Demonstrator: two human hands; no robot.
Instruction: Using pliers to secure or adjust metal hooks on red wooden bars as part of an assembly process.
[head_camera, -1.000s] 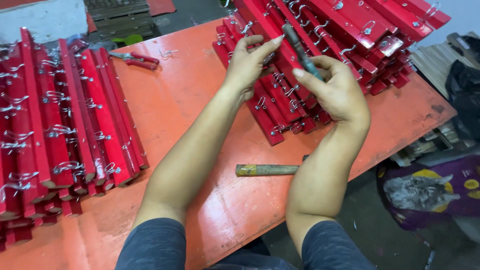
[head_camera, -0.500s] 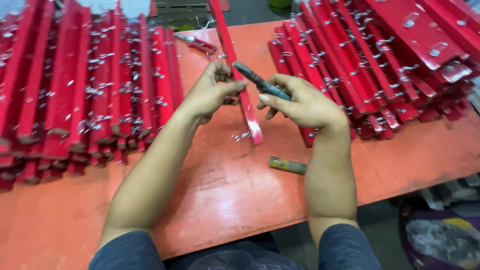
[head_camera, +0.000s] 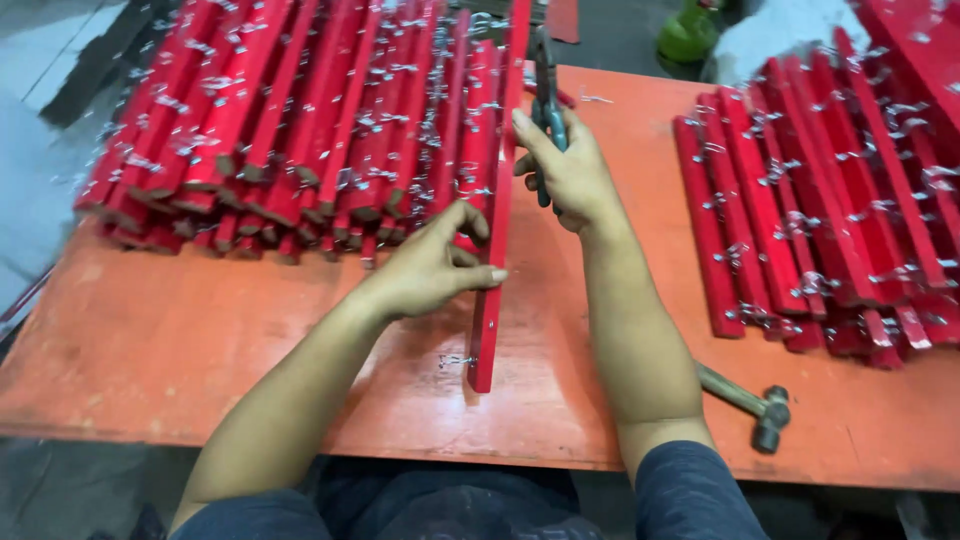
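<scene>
Lower right of frame: hammer (head_camera: 752, 398), lying on the orange table (head_camera: 200, 350), well apart from both hands.

Lower centre: near end of one red bar (head_camera: 492, 290), a small wire clip at its side; the bar runs up the middle of the frame toward the top edge.

Centre: left hand (head_camera: 425, 270), thumb and fingers pinched on the bar's near part, closed on it.

Upper centre: right hand (head_camera: 568, 170), fingers wrapped shut around pliers (head_camera: 546, 105), thumb touching the bar's right edge; the plier tips point to the top of the frame beside the bar.

Upper left: stack (head_camera: 290, 130) of red bars with wire clips, just beside the held bar.

Right: second stack (head_camera: 830, 210) of the same bars, apart from the hands.

Top right: green bottle (head_camera: 688, 35), beyond the table.
</scene>
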